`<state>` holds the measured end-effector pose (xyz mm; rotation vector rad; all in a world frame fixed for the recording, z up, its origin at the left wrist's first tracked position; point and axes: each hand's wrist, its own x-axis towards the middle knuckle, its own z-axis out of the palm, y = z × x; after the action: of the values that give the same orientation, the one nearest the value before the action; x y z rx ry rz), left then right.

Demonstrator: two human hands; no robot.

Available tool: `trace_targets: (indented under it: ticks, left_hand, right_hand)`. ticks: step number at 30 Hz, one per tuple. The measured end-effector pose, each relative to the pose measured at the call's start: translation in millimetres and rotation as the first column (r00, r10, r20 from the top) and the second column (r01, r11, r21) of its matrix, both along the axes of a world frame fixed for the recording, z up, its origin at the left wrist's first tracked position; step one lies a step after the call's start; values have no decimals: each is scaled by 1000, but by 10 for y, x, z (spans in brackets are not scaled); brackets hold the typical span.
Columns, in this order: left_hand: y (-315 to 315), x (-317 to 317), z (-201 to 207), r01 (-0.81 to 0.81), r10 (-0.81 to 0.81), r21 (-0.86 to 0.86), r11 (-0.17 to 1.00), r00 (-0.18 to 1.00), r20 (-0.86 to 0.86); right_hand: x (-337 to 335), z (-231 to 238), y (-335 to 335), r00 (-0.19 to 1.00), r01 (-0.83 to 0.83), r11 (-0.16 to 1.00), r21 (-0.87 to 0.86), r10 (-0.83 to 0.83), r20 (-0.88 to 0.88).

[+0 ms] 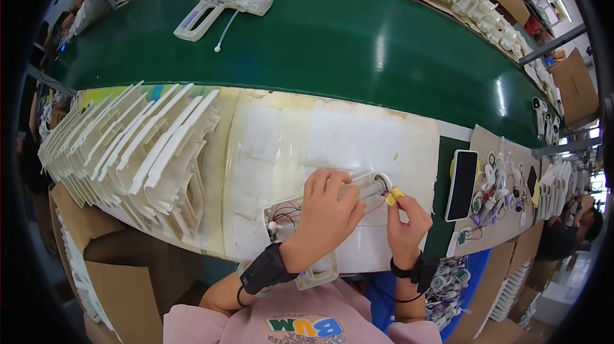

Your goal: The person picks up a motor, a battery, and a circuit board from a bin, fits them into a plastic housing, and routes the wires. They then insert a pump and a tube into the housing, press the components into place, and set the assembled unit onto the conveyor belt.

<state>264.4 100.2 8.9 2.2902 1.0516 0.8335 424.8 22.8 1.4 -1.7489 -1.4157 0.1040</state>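
Note:
A white plastic housing (371, 184) lies open side up on the worktable in front of me, with thin red and dark wires (289, 211) at its left end and a looped handle (318, 275) toward my body. My left hand (329, 213) rests across its middle, fingers curled over and gripping it. At its rounded right end, my right hand (409, 222) pinches with thumb and forefinger, both tips wrapped in yellow. A thin red wire runs close to that pinch, but whatever sits between the fingertips is too small to make out.
Stacked white shells (147, 145) stand at left. Beyond the table runs a green conveyor belt (320, 43) carrying a wired, gun-shaped assembly (224, 8). At right lie a phone (462, 185) and wired parts (495, 184). Cardboard boxes (125, 293) stand below both sides.

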Motion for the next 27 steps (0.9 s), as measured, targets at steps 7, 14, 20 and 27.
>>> trace_targets:
  ticks: [7, 14, 20, 27]
  left_hand:
    - [-84, 52, -189, -58, 62, -54, 997, 996, 66]
    - [-65, 35, -165, -43, 48, -83, 996, 997, 55]
    - [-44, 6, -82, -68, 71, -153, 986, 997, 10]
    - [39, -747, 400, -85, 4, -225, 971, 941, -338]
  right_hand:
    - [-16, 61, 1, 1000, -6, 996, -84, 6, -5]
    - [-80, 159, -24, 1000, 8, 986, -169, -10, -10]
    - [-82, 178, -22, 998, -22, 958, -285, 7, -57]
    - [-63, 521, -3, 999, -14, 978, -209, 7, -34]
